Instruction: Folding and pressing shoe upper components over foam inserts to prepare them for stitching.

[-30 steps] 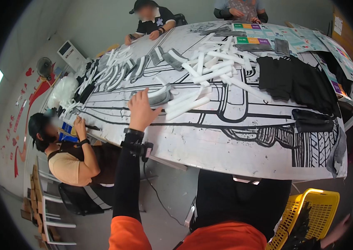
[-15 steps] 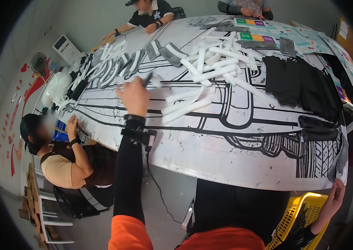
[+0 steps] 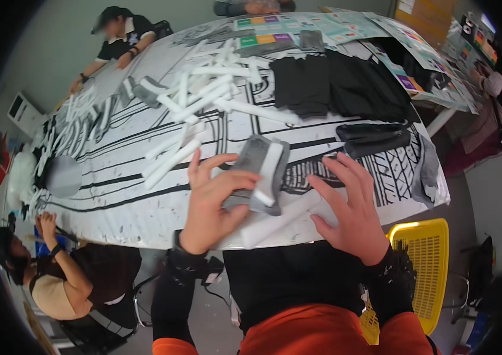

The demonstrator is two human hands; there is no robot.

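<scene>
In front of me on the table is a grey padded fabric piece (image 3: 244, 158) with a white foam strip (image 3: 270, 171) lying along it. My left hand (image 3: 215, 201) is at its left side, thumb and fingers spread, some fingertips over the grey fabric. Just to the right hovers my right hand (image 3: 351, 210), its fingers apart and holding nothing. Between my hands, near the table's front edge, a white foam roll (image 3: 283, 220) lies partly under the grey piece. Farther left are two more white foam rolls (image 3: 171, 164).
Loose white foam strips (image 3: 209, 94) pile mid-table, with more grey and white pieces (image 3: 85, 121) at the left. Black folded fabric (image 3: 340, 86) lies at the far right. A yellow basket (image 3: 422, 272) stands by my right side. Several co-workers sit around the table.
My left hand has come back from the middle of the table to the front edge. My right hand has moved in from the table's right corner. The grey piece and strip now lie between them.
</scene>
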